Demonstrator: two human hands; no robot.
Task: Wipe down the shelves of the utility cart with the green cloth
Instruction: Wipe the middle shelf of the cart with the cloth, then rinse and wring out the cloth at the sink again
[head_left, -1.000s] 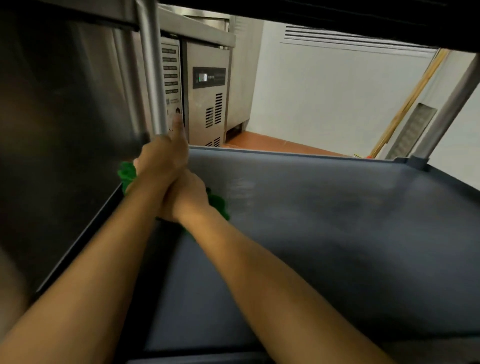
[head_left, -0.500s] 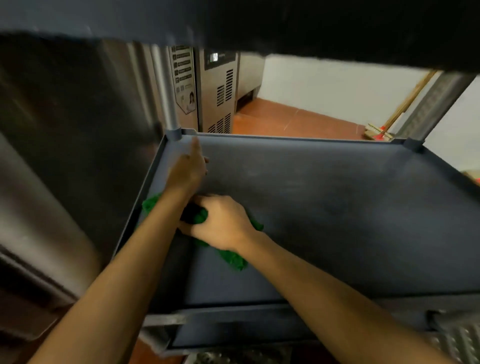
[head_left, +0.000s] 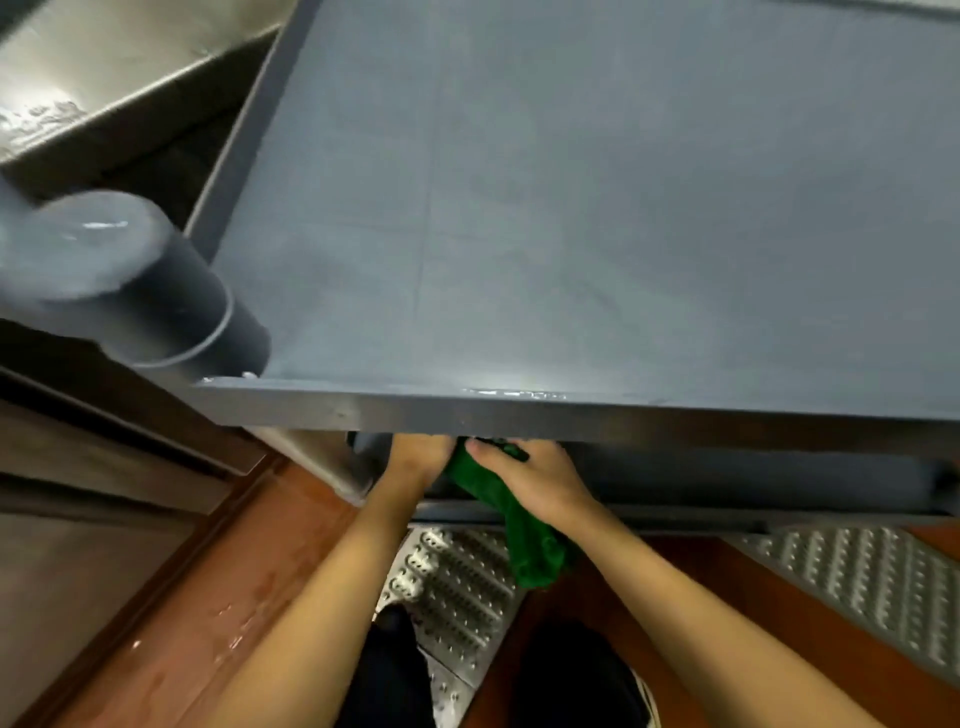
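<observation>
I look straight down on the grey top shelf (head_left: 597, 208) of the utility cart; it fills most of the view and carries nothing. Just under its front rim (head_left: 519, 413), both hands are at the edge of the lower shelf (head_left: 727, 478). My right hand (head_left: 535, 480) grips the green cloth (head_left: 519, 525), which hangs down from it over the floor. My left hand (head_left: 415, 460) touches the cloth's upper end; its fingers are hidden under the rim.
A round grey post cap (head_left: 98, 260) sits at the cart's near left corner. A steel counter (head_left: 104, 78) stands to the left. Below are a red tiled floor (head_left: 197, 623), perforated metal drain grates (head_left: 457, 587) and my dark shoes (head_left: 571, 675).
The view has risen from inside the cart to above its top shelf. Both hands have pulled back from the far left corner to the near edge with the cloth.
</observation>
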